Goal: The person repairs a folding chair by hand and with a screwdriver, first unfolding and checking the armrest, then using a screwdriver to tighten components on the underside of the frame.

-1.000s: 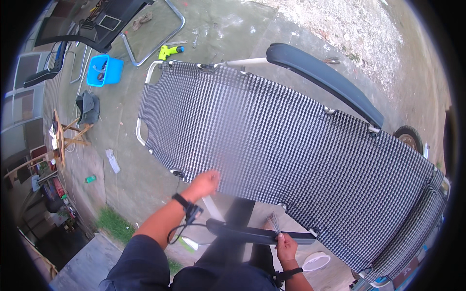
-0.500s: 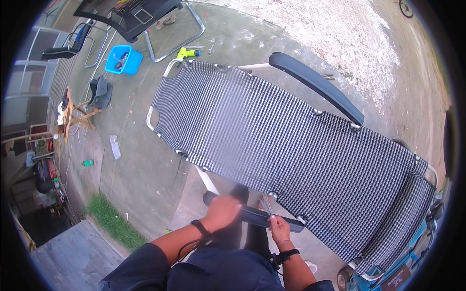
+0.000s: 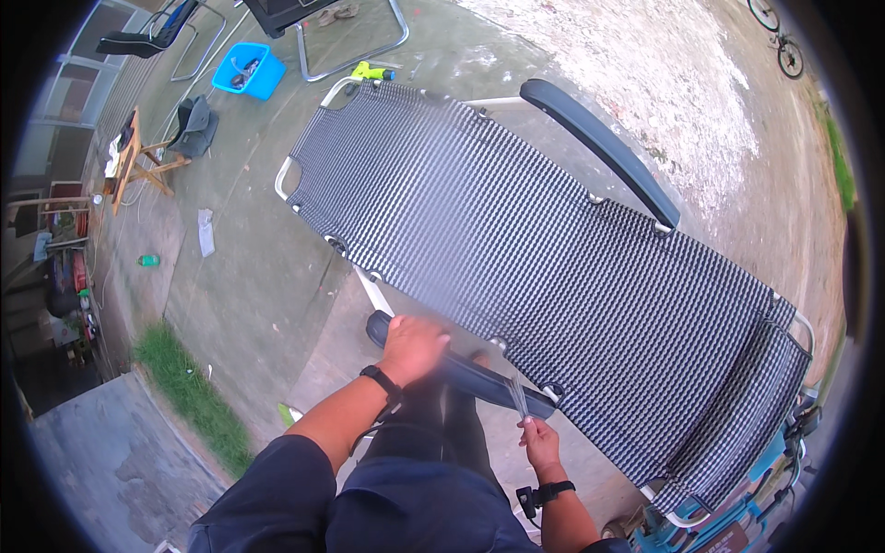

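Right hand [image 3: 540, 444] pinching bundle of thin, pale grey strips [image 3: 519, 399]; left hand [image 3: 415, 350] blurred

Head view: reclined lounge chair of black-and-white checked woven fabric with white tubular frame [image 3: 590, 286] lies slantwise across the middle, in front of the person. Left hand is over the long, dark blue-grey curved armrest [image 3: 475, 375] on the near side, toward its left end; finger state and contact: cannot tell, blur. Right hand has the bundle between thumb and fingers, the strips' free ends pointing up, in front of that armrest's right end. Matching dark curved far armrest [image 3: 604, 147] on the chair's other side. Upper left, on the ground: bright blue square plastic tub [image 3: 269, 78] with items inside, yellow-green power tool [image 3: 369, 72] near chair's end.
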Demonstrator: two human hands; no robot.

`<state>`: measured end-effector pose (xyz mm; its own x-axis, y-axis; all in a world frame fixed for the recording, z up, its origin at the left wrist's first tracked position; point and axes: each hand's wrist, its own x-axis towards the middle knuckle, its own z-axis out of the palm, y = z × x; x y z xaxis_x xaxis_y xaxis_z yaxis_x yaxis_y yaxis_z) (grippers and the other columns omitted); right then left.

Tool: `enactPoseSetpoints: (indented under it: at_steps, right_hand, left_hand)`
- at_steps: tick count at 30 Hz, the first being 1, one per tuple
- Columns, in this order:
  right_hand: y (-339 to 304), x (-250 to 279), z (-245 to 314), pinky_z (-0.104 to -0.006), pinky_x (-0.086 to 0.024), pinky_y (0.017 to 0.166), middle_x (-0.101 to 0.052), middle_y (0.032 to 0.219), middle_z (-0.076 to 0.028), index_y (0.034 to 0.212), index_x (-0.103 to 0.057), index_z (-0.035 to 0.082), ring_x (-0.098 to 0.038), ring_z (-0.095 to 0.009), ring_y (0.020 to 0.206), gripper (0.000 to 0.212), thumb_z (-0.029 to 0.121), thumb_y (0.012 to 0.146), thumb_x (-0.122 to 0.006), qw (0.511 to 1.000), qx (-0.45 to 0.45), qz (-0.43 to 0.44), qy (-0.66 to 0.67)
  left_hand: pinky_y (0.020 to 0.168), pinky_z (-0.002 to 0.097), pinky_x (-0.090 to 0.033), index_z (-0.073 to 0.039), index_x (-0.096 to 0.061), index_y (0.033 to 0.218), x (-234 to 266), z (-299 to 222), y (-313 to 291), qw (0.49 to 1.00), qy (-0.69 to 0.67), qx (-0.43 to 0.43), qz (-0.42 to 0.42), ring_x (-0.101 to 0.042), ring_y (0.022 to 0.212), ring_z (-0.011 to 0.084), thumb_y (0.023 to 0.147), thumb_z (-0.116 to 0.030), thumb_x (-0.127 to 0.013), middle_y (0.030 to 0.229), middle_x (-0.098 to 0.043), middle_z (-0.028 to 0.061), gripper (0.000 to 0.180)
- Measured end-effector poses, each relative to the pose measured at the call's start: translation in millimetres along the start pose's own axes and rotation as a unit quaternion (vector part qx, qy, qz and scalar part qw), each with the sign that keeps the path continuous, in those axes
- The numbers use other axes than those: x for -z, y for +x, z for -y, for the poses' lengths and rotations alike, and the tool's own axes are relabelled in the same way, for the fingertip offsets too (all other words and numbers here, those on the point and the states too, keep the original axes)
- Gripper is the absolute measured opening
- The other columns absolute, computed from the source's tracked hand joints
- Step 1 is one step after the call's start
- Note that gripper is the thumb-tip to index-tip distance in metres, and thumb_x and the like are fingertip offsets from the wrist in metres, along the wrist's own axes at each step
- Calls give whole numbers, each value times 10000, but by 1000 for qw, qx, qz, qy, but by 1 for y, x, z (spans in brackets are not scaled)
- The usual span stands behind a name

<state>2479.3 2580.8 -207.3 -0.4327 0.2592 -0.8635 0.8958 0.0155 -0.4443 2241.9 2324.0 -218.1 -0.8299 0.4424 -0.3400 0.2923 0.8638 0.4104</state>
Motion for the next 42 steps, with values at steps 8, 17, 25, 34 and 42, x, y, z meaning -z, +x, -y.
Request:
enactPoseSetpoints:
  at_steps: [8,17,25,34,42]
  right_hand:
    - [-7,0,3,-247,-482,551,-565,629,-27,872,-681,13,-553,-104,556,336,308,959,-544,1000,-3,14,10]
    - [-2,-11,12,-243,-450,566,-584,640,-25,892,-694,27,-551,-92,572,310,307,941,-571,1000,-13,19,15]
    - [0,-22,19,-240,-453,567,-585,654,-18,900,-694,26,-544,-90,576,309,302,943,-564,999,-14,28,15]
    - [0,-28,24,-237,-459,568,-583,656,-14,912,-694,22,-547,-86,585,306,295,945,-562,999,-6,34,16]
    - [-2,-33,26,-244,-472,565,-574,634,-25,892,-690,17,-551,-100,568,356,334,961,-545,999,4,33,-1]
  left_hand:
    - [940,428,-337,-137,-677,880,-3,1,-1,1000,2,1,-8,-556,952,254,877,-324,-593,894,-606,49,205]
    - [985,437,-317,-140,-680,910,-4,4,0,1000,3,10,16,-545,993,243,879,-341,-584,928,-608,45,224]
    - [1016,457,-298,-136,-674,933,-3,5,0,999,-8,10,48,-533,1027,239,892,-352,-555,952,-606,48,249]
    - [1027,477,-299,-134,-666,936,-5,9,-3,999,-25,-3,24,-530,1042,240,889,-354,-562,970,-609,48,248]
    - [1049,481,-285,-131,-665,952,-2,9,-2,998,-24,-2,53,-526,1071,237,886,-352,-567,1004,-610,49,251]
